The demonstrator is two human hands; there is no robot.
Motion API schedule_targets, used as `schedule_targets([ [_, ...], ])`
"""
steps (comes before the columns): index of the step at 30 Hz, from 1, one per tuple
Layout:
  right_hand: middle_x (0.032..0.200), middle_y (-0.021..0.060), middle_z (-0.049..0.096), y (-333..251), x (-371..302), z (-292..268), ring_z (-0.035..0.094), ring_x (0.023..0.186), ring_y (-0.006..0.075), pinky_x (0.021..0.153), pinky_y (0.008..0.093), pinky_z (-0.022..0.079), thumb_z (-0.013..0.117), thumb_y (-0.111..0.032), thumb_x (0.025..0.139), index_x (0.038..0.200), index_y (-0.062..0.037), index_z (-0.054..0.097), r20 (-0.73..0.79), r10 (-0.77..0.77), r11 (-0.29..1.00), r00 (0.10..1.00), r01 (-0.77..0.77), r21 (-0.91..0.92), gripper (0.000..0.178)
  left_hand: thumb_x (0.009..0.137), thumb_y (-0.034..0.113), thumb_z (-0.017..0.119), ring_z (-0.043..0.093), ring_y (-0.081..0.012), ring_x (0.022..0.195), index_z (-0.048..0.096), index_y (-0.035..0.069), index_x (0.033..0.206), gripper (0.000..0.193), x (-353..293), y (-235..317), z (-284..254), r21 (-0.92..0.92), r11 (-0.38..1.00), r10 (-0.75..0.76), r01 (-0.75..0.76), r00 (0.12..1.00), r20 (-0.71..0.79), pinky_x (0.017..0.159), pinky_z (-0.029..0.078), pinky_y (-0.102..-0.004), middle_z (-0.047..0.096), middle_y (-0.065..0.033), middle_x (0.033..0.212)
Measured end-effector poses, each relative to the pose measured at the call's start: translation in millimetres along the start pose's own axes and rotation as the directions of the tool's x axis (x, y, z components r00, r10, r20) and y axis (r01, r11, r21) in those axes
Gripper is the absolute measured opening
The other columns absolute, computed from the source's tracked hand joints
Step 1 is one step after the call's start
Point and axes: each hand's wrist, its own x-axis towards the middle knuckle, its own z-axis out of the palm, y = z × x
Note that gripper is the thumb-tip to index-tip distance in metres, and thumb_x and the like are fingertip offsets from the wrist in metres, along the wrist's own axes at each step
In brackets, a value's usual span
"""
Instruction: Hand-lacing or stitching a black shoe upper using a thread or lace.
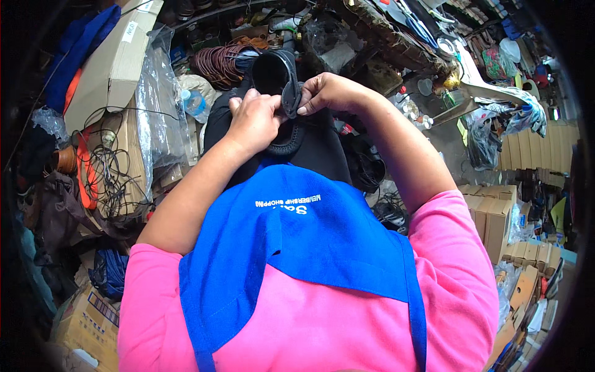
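Note:
A black boot or shoe (287, 149) rests on my dark-trousered lap, its round opening turned up and stitching visible along the lower rounded end. My left hand (255, 121) is closed on its left side, with thumb and fingers at the front of the upper. From the right, my right hand (328, 94) pinches the edge of a black flap (291, 92) on the shoe between thumb and forefinger. Both hands meet close together at this flap. Whether any small tool or thread lies between the fingers is hidden.
A coil of brown cord (214, 65) lies beyond the shoe. To the left are a clear plastic bottle (195, 105), plastic sheeting (162, 118), tangled black wire (111, 167) and a large cardboard box (118, 62). At right stand more cardboard boxes (493, 217) and a cluttered bench edge (396, 37).

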Motion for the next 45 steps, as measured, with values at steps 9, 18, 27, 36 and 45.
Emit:
schedule_targets([
  [9,0.087,-0.0006,0.059,27,-17,-2,0.055,0.079,0.0102,0.075,0.0256,0.044,0.075,-0.016,0.078,0.086,-0.0049,0.065,-0.002,-0.111,0.981,0.994,0.110,0.158,0.017,0.082,0.018,0.059,0.054,-0.0300,0.094,0.058,0.009,0.091,0.012,-16,1,-4,0.069,0.997,-0.035,0.029,0.996,0.078,0.078,0.036,-0.0449,0.064,-0.0086,0.089],
  [18,0.078,-0.0028,0.058,21,-51,-8,0.054,0.076,0.0057,0.071,0.0228,0.045,0.065,-0.013,0.086,0.087,-0.0015,0.061,-0.088,-0.058,0.985,0.994,0.072,0.159,0.012,0.082,0.006,0.052,0.060,-0.0426,0.086,0.053,0.000,0.105,0.024,0,-2,10,-0.229,0.970,-0.039,0.079,0.984,0.174,0.075,0.047,-0.0469,0.063,-0.0244,0.088],
  [27,0.096,0.0053,0.060,7,-17,-19,0.055,0.102,0.0234,0.087,0.0414,0.041,0.064,-0.023,0.076,0.093,-0.0154,0.066,-0.368,-0.614,0.545,0.698,0.038,-0.838,0.018,0.084,0.010,0.049,0.060,-0.0429,0.083,0.053,0.001,0.101,0.020,6,-1,15,-0.177,0.984,-0.005,0.026,0.993,0.117,0.077,0.047,-0.0511,0.062,-0.0260,0.083],
  [36,0.074,-0.0006,0.055,-8,-19,10,0.056,0.085,0.0175,0.090,0.0362,0.036,0.054,-0.016,0.079,0.091,-0.0194,0.056,0.241,-0.404,-0.047,0.882,0.243,-0.969,0.012,0.087,0.012,0.052,0.058,-0.0429,0.089,0.053,0.006,0.112,0.025,9,-1,14,-0.183,0.981,-0.033,0.064,0.986,0.165,0.075,0.047,-0.0493,0.062,-0.0255,0.091],
  [45,0.080,0.0012,0.057,32,-29,-12,0.057,0.091,0.0209,0.092,0.0408,0.037,0.057,-0.013,0.075,0.095,-0.0198,0.055,0.173,-0.536,0.102,0.826,0.266,-0.958,0.021,0.081,0.006,0.041,0.061,-0.0312,0.085,0.057,0.010,0.097,0.023,-34,-14,-15,0.197,0.960,0.184,-0.197,0.979,0.082,0.071,0.043,-0.0450,0.063,-0.0138,0.083],
])
